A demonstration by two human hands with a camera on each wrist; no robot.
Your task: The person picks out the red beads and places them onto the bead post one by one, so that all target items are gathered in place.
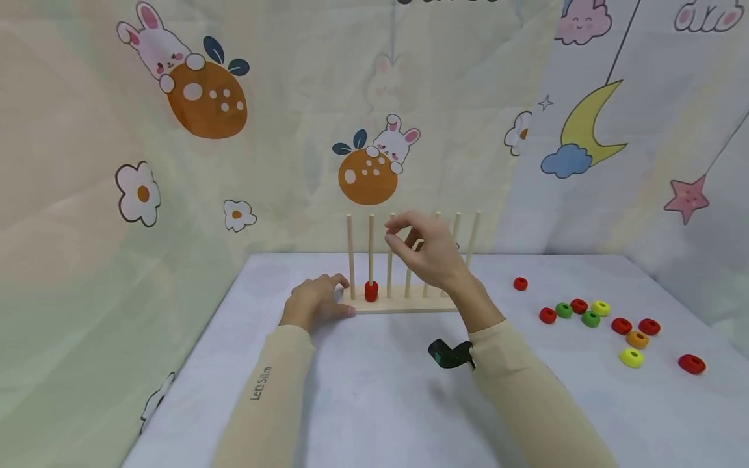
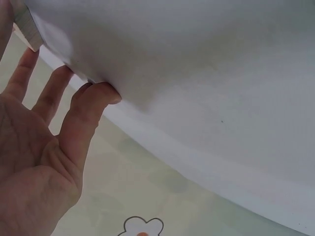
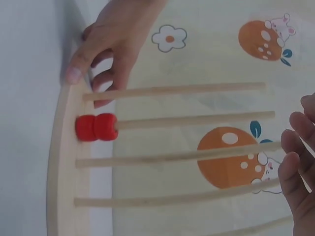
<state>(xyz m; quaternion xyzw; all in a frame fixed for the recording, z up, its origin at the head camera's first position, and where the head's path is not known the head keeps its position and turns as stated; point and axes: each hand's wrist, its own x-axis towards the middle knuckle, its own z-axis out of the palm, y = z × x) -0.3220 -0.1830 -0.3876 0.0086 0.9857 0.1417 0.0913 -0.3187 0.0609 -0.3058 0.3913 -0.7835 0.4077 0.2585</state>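
A wooden peg rack (image 1: 404, 305) with several upright pegs stands toward the back of the table. Two red beads (image 1: 371, 291) are stacked at the bottom of its second peg from the left, seen clearly as red beads (image 3: 96, 128) in the right wrist view. My left hand (image 1: 314, 299) holds the left end of the base, thumb in front and fingers behind. My right hand (image 1: 430, 250) hovers by the tops of the middle pegs, fingers loosely bent, with nothing visible in it. In the left wrist view only a corner of the base (image 2: 29, 30) shows.
Loose beads lie scattered on the right of the white table (image 1: 374, 383): several red ones (image 1: 692, 364), two green ones (image 1: 591, 318), two yellow ones (image 1: 632, 357) and an orange one (image 1: 637, 339). A patterned cloth (image 1: 292, 130) hangs behind the table.
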